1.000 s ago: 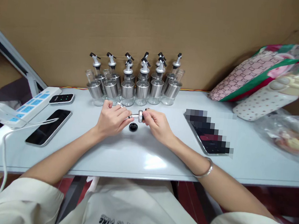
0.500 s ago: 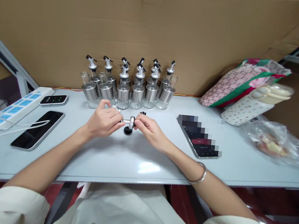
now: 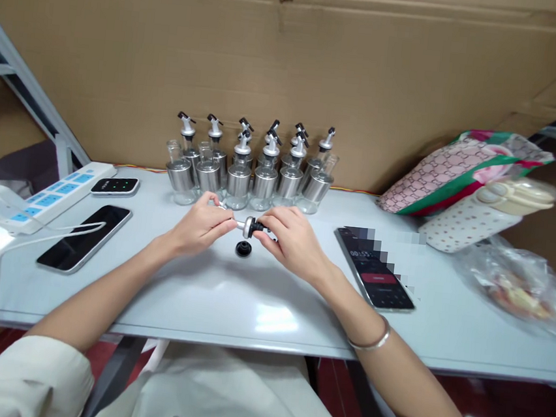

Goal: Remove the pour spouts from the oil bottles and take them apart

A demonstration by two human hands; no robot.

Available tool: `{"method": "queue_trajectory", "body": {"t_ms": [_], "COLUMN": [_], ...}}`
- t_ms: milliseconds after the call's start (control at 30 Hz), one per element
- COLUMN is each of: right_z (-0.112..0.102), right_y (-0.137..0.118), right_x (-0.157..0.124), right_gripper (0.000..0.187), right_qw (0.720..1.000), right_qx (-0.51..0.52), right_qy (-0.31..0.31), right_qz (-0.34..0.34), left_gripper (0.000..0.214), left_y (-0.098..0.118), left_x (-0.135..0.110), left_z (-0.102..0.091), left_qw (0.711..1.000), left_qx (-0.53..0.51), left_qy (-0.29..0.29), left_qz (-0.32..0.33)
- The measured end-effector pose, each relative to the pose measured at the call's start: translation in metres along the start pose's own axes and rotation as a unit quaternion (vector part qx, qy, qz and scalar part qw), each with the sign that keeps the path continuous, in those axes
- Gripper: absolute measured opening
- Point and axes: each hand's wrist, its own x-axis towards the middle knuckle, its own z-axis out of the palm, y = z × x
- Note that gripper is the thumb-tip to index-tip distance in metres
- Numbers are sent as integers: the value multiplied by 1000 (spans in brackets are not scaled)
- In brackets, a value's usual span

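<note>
Between my two hands is a silver pourer spout [image 3: 247, 227] with a black ribbed stopper end, lying level just above the table. My left hand [image 3: 201, 229] is closed around its slim spout side. The fingers of my right hand [image 3: 292, 237] are closed on the black stopper end and partly hide it. Just below the pourer, a round black plastic part [image 3: 243, 249] rests on the table. Behind my hands stand glass bottles with steel sleeves [image 3: 265, 182]. Several carry silver pourers with black flip lids, while a front bottle [image 3: 180, 174] at the left has an open neck.
Left on the table [image 3: 200, 306] are a power strip [image 3: 57, 195], a small black-screened device [image 3: 115, 186] and a phone [image 3: 84, 239] with a cable. Another phone [image 3: 375, 270], a dotted flask [image 3: 478, 218], a patterned bag [image 3: 439, 171] and a plastic bag of food [image 3: 520, 291] lie right.
My right hand has moved over the black end of the pourer, showing more of its ribbed stopper. My left hand keeps hold of the spout. The whole view has shifted slightly.
</note>
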Motion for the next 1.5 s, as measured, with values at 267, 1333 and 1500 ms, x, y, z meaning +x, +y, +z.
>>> {"method": "queue_trajectory", "body": {"t_ms": [267, 1333, 1500], "right_z": [-6, 18, 23], "right_y": [-1, -1, 2], "right_x": [3, -13, -18], "right_gripper": [30, 25, 34], "right_qw": [997, 985, 975], "right_qx": [-45, 102, 106], "right_qy": [20, -61, -113], "right_qz": [-55, 127, 157], "left_gripper": [46, 24, 31], "left_y": [0, -25, -28], "left_x": [3, 7, -2], "left_z": [-2, 34, 37], "left_qw": [996, 956, 971], "left_qx": [-80, 249, 166], "left_qy": [12, 20, -6], "left_qz": [-30, -153, -170]}}
